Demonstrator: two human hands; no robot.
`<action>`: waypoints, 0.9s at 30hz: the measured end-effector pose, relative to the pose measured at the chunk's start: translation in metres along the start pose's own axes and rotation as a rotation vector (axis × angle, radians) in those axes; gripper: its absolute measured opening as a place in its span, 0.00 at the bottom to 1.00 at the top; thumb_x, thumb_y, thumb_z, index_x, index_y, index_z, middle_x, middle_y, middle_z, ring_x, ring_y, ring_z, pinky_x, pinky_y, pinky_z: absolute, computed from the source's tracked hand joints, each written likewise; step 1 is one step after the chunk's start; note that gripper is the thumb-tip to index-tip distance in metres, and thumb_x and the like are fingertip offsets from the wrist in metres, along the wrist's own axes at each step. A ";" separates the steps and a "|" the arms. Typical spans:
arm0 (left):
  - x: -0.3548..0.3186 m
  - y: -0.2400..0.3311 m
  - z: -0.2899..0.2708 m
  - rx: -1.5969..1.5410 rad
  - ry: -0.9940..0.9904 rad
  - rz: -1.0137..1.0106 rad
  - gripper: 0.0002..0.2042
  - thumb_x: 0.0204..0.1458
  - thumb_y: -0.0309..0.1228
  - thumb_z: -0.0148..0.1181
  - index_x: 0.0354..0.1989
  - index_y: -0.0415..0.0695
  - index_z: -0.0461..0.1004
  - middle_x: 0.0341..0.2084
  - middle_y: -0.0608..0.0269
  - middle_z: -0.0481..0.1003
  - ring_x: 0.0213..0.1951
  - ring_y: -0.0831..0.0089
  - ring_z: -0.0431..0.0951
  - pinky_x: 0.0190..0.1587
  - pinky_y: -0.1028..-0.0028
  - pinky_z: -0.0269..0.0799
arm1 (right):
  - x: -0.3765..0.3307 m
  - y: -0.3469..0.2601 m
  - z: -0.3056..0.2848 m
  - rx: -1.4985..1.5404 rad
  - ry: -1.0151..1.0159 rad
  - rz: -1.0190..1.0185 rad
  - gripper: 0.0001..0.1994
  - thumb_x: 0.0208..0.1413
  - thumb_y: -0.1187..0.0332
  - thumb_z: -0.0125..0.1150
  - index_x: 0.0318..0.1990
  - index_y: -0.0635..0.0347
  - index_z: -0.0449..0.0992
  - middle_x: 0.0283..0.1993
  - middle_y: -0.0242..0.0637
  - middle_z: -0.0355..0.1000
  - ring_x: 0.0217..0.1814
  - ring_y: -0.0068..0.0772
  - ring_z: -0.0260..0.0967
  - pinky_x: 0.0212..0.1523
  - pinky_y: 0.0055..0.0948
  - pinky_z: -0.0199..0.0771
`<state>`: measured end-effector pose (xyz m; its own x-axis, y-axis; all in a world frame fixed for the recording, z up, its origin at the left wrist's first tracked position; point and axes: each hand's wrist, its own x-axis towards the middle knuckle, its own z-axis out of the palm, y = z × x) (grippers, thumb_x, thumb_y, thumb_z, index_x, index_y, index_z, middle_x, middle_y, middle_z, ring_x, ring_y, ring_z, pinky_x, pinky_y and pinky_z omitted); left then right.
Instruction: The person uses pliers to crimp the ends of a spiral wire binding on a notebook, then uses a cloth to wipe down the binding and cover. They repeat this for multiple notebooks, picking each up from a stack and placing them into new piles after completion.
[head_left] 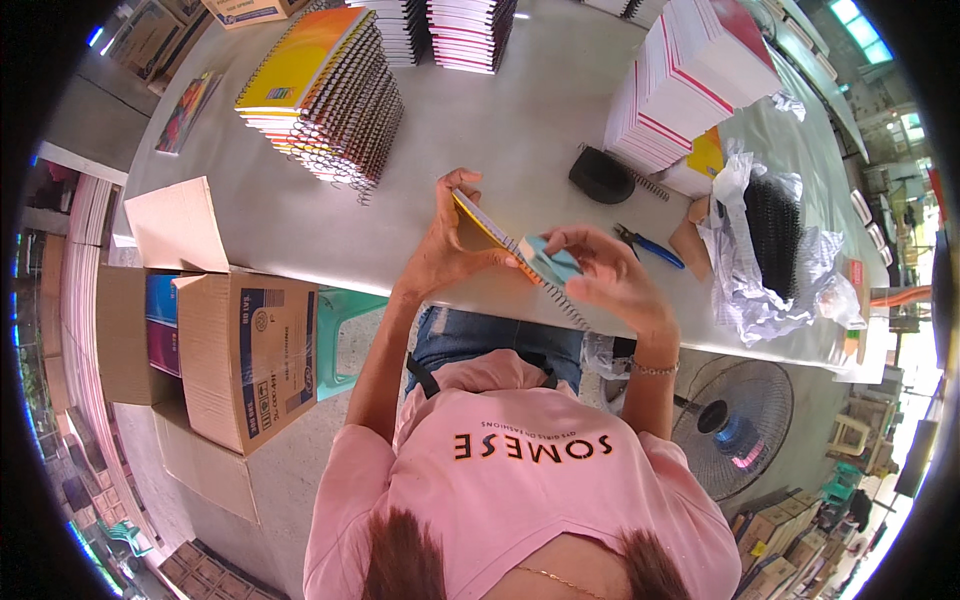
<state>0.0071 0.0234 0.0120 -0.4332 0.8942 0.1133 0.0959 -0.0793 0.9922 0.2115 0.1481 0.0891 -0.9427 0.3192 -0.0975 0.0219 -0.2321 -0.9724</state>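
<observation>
My left hand (445, 245) grips a thin notebook (478, 214) with a yellow-orange cover, tilted on edge above the table's near side. Its thumb and fingers close round the notebook from both sides. A dark wire spiral (568, 307) runs along the bound edge, and a loose length sticks out past the near right end. In my right hand (610, 275) is a light-blue pad (556, 262), foam or cloth, I cannot tell which. The pad touches the spiral near that end, with the fingers bent over it.
A tall stack of spiral notebooks (320, 110) stands far left; pink-edged book blocks (680, 90) are piled far right. Nearby lie a black rounded object (601, 176), blue-handled cutters (650, 246) and a plastic bag (735, 285) of black spirals. An open carton (250, 350) stands left, a fan (735, 425) right.
</observation>
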 end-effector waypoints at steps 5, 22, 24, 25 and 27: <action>-0.004 -0.006 -0.006 0.056 -0.045 0.012 0.50 0.29 0.33 0.83 0.60 0.47 0.51 0.45 0.62 0.59 0.48 0.69 0.63 0.53 0.70 0.63 | 0.000 -0.018 0.014 -0.506 0.008 -0.090 0.23 0.46 0.59 0.74 0.47 0.60 0.76 0.44 0.35 0.69 0.52 0.28 0.63 0.54 0.29 0.63; -0.004 -0.007 -0.004 -0.045 -0.040 0.132 0.30 0.47 0.30 0.72 0.52 0.48 0.56 0.44 0.64 0.61 0.49 0.75 0.63 0.52 0.75 0.62 | 0.008 0.012 -0.016 -0.079 0.105 0.104 0.21 0.55 0.63 0.69 0.53 0.60 0.72 0.42 0.25 0.70 0.40 0.12 0.65 0.42 0.16 0.66; -0.005 -0.006 -0.005 -0.098 -0.058 0.145 0.29 0.48 0.28 0.72 0.51 0.48 0.57 0.43 0.64 0.62 0.49 0.75 0.64 0.53 0.75 0.61 | 0.008 0.012 -0.016 -0.114 0.135 0.094 0.21 0.55 0.63 0.69 0.53 0.61 0.72 0.43 0.26 0.70 0.40 0.12 0.65 0.42 0.16 0.66; -0.005 -0.005 -0.005 -0.090 -0.057 0.143 0.29 0.48 0.28 0.72 0.51 0.49 0.57 0.42 0.64 0.62 0.49 0.75 0.64 0.53 0.74 0.61 | 0.008 0.011 -0.015 -0.132 0.120 0.099 0.21 0.54 0.63 0.69 0.53 0.60 0.72 0.43 0.26 0.70 0.40 0.12 0.65 0.42 0.16 0.66; -0.008 -0.002 -0.006 -0.070 -0.052 0.137 0.29 0.47 0.26 0.72 0.52 0.49 0.57 0.41 0.65 0.63 0.49 0.75 0.65 0.53 0.74 0.62 | 0.005 0.005 -0.012 -0.167 0.087 0.108 0.21 0.54 0.62 0.69 0.53 0.60 0.72 0.43 0.27 0.70 0.41 0.12 0.66 0.42 0.16 0.66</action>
<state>0.0047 0.0136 0.0094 -0.3728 0.8944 0.2471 0.0876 -0.2312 0.9690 0.2107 0.1596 0.0807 -0.8998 0.3806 -0.2135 0.1827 -0.1157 -0.9763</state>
